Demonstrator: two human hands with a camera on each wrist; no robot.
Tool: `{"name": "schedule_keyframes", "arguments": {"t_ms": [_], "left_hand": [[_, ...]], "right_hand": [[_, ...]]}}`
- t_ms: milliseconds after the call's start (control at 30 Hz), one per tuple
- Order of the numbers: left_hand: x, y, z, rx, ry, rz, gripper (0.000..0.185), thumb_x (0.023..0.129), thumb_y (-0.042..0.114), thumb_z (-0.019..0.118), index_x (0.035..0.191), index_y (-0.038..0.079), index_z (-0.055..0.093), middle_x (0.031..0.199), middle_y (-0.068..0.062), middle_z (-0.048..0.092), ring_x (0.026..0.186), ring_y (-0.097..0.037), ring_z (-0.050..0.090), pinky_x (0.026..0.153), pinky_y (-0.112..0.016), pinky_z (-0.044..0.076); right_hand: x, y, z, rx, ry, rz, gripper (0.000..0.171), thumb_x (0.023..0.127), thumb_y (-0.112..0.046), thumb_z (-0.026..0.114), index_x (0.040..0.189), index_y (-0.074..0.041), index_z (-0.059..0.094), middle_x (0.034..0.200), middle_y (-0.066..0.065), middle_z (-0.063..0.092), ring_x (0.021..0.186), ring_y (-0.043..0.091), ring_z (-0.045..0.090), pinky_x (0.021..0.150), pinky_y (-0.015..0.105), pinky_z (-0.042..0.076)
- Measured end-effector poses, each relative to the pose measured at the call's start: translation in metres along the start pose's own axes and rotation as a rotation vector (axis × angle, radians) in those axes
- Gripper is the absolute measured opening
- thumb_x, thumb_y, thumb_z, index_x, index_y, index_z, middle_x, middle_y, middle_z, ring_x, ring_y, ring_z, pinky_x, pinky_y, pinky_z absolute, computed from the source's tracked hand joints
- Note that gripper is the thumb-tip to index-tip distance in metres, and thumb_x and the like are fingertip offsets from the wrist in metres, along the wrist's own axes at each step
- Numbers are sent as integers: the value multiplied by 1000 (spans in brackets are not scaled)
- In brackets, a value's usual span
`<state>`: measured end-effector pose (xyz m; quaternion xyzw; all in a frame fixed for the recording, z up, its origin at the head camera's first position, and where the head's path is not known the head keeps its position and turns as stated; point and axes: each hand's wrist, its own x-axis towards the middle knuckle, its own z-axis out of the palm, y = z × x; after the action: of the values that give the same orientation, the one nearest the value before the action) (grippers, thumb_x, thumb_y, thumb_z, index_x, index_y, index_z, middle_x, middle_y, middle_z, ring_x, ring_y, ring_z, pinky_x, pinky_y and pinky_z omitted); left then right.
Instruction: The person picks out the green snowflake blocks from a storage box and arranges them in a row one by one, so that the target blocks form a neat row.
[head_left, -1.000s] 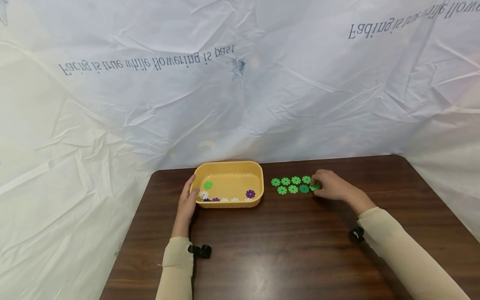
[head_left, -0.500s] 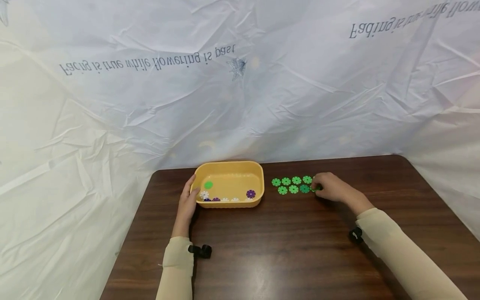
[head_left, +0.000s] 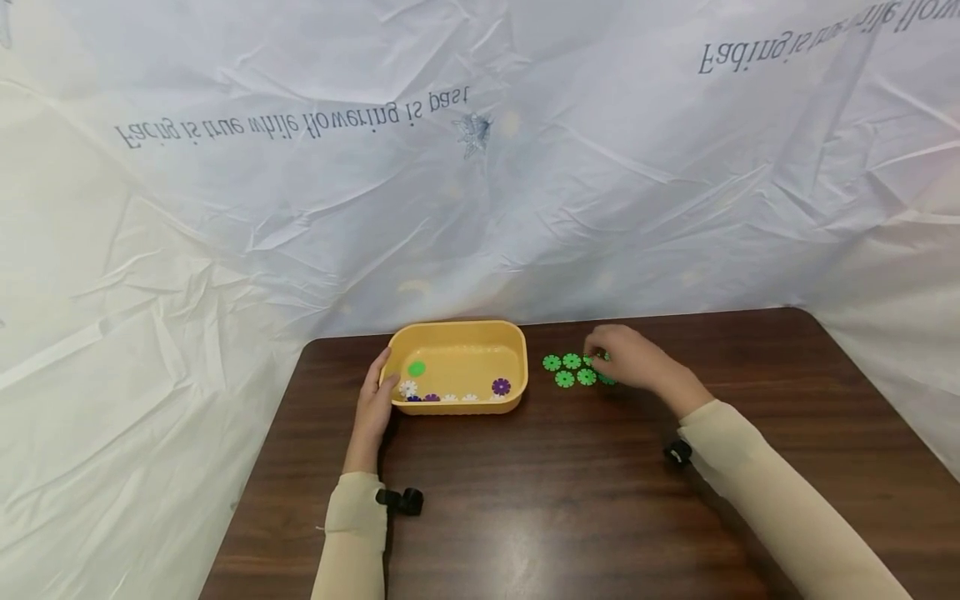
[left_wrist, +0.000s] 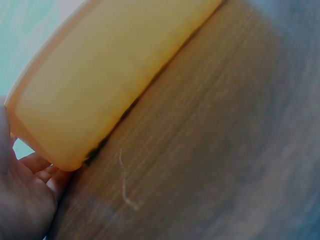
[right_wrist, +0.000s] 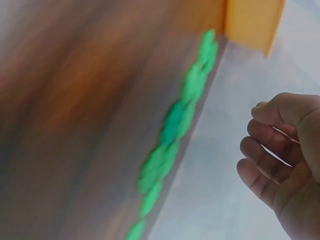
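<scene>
A yellow tray (head_left: 459, 327) stands on the dark wooden table (head_left: 540, 500). Inside it lie a green disc (head_left: 416, 368), a purple flower disc (head_left: 501, 387) and several white and purple ones along its near wall. My left hand (head_left: 372, 400) rests against the tray's left end with fairly straight fingers; the left wrist view shows the hand (left_wrist: 25, 195) beside the tray's (left_wrist: 100, 85) corner. Right of the tray, green flower discs (head_left: 572, 362) lie in two rows. My right hand (head_left: 626, 360) hovers over their right part and hides some. In the blurred right wrist view its fingers (right_wrist: 272, 150) are loosely curled and hold nothing, next to the green discs (right_wrist: 175, 125).
A crumpled white sheet (head_left: 480, 167) with printed text hangs behind the table and drapes past both sides. Bare wood stretches from the tray and discs to the near edge. A black wrist camera (head_left: 401, 500) sits on the left sleeve, and another (head_left: 677, 452) on the right.
My right hand has moved left from the right end of the green rows to over their middle, and covers more discs. My left hand and the tray have not moved.
</scene>
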<state>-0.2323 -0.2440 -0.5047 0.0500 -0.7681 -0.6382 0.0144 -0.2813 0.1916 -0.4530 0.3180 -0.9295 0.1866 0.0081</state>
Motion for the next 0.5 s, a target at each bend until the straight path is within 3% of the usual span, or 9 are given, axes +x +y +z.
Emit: {"name": "schedule_keyframes", "arguments": {"t_ms": [233, 500], "left_hand": [[0, 0, -1, -21, -6, 17, 53, 103, 16, 46, 155, 18, 33, 161, -2, 26, 148, -25, 20, 117, -50, 18], [0, 1, -1, -14, -8, 29, 53, 103, 17, 46, 155, 18, 34, 161, -3, 26, 148, -25, 20, 117, -50, 18]], "right_hand": [[47, -49, 7, -38, -57, -49, 10, 92, -11, 65, 99, -12, 72, 94, 1, 64, 82, 17, 59, 72, 37, 51], [89, -89, 31, -110, -49, -157, 9, 90, -10, 62, 90, -11, 71, 88, 1, 66, 75, 15, 58, 73, 35, 51]]}}
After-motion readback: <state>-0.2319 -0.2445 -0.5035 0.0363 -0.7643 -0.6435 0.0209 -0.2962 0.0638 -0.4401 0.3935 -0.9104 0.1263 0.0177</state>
